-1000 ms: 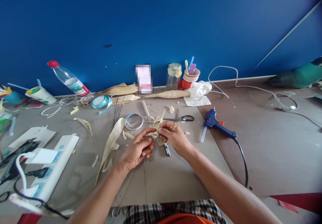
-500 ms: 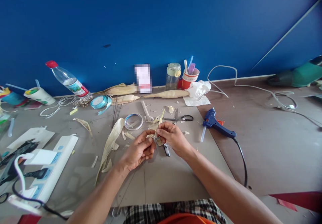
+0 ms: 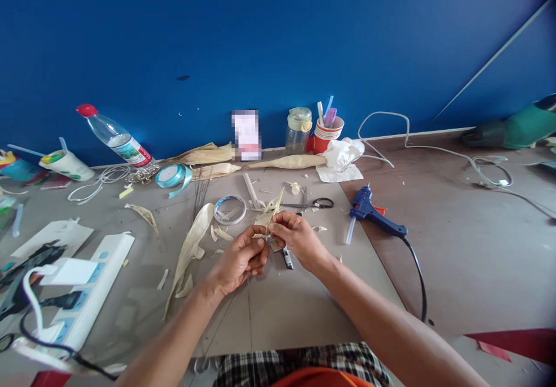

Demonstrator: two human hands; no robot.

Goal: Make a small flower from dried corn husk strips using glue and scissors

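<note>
Little shifts; the fingerwork seems unfinished.
Right hand pinches a husk strip; left hand half-curls at eight o'clock, grip unclear.

- Husk strip is pale yellow.
- Glue gun is dark blue, its trigger orange.
- Wall is blue.
- Bottle cap is red.
- Checked cloth is black-and-white.

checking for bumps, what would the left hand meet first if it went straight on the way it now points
Most likely the right hand, which seems to pinch a thin pale strip just ahead of the left hand; whether the two touch is hard to tell here.
</note>
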